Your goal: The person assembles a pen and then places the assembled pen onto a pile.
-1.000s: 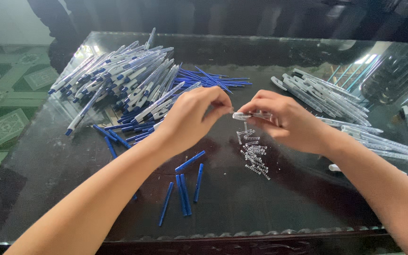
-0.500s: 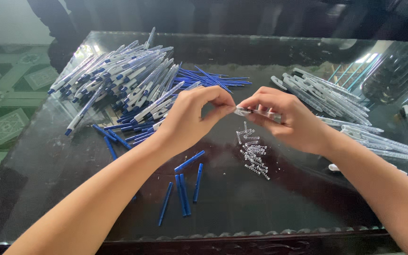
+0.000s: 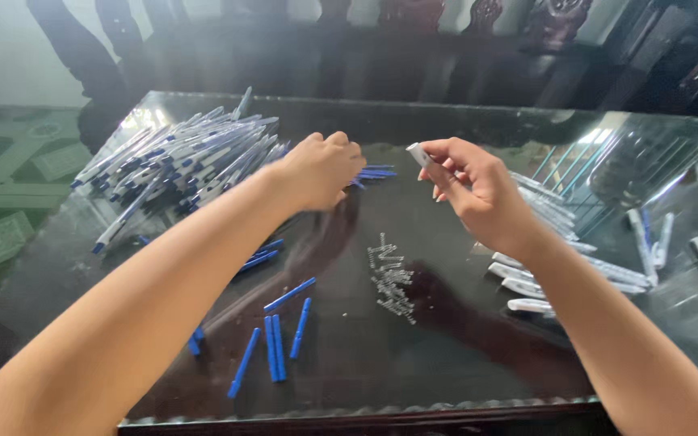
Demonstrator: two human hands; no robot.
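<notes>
My right hand (image 3: 478, 190) is raised above the dark glass table (image 3: 446, 355) and grips a white pen barrel (image 3: 419, 153), whose end sticks up from my fingers. My left hand (image 3: 321, 168) is curled over the blue refills (image 3: 373, 173) beside the big heap of white and blue pen barrels (image 3: 179, 161); whether it holds one is hidden. A small cluster of clear springs (image 3: 389, 278) lies on the glass between my forearms.
Loose blue refills (image 3: 276, 343) lie near the front edge. More white pens (image 3: 527, 284) sit under my right forearm, with others (image 3: 648, 242) further right. Dark wooden chairs (image 3: 478, 32) stand behind the table. A green patterned floor (image 3: 2, 202) shows at left.
My hands were together over the springs; now they have parted. The left hand has gone to the refills by the heap and the right hand has lifted with the white barrel.
</notes>
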